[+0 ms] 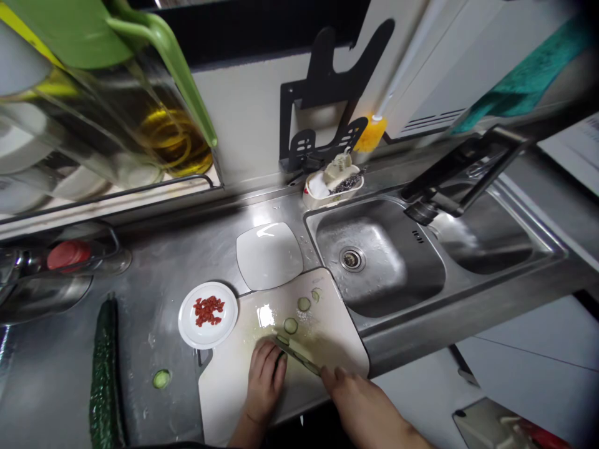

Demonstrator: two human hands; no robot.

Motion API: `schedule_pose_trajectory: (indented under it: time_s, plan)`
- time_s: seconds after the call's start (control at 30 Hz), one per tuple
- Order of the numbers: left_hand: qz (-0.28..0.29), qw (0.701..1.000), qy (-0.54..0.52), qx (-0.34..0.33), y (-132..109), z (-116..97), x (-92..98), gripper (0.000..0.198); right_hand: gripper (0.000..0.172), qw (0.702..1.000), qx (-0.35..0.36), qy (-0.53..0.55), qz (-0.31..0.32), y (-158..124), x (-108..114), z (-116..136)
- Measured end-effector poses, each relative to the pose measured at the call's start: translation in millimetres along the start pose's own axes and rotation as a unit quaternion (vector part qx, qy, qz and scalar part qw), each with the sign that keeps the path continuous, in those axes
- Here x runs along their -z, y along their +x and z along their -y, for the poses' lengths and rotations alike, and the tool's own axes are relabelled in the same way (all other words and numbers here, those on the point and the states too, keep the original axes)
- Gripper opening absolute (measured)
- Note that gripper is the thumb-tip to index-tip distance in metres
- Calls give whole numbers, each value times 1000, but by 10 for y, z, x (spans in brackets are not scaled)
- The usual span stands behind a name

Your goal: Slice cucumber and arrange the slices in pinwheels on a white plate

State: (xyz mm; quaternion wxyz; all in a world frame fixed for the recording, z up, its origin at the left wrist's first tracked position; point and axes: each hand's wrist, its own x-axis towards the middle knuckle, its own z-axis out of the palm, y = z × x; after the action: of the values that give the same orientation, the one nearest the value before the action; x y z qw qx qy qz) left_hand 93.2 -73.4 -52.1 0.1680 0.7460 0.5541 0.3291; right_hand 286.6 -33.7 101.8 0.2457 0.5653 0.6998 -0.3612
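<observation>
My right hand [353,399] grips a kitchen knife [299,357], its blade pointing left over the white cutting board [224,393]. Curled fingers of my left hand [266,371] are pressed against a cucumber piece beside the blade; the hand covers most of that piece. Cucumber slices [291,325] lie on the board beyond the knife, and a few cling to the blade. A cut cucumber end [161,379] rests on the steel counter, with a whole dark green cucumber [105,374] farther left.
A round white plate of red berries [209,310] overlaps the board's left corner. Behind the board sits a square white plate [269,255]. To the right is a steel double sink [384,255] with a black faucet [463,168]. An oil jug [178,137] stands on the shelf.
</observation>
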Motion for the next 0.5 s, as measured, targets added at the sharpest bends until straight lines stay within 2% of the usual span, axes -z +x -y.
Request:
schedule_pose_trajectory:
  time_s: [0.27,0.5]
  plan:
    - [5,1000,4,-3,3,-1,8,21,51,999,21,21,-26,43,-21,-7]
    - [0,1000,1,-2,17,-17,12,20,50,999,27,12,-23,95,-47,1]
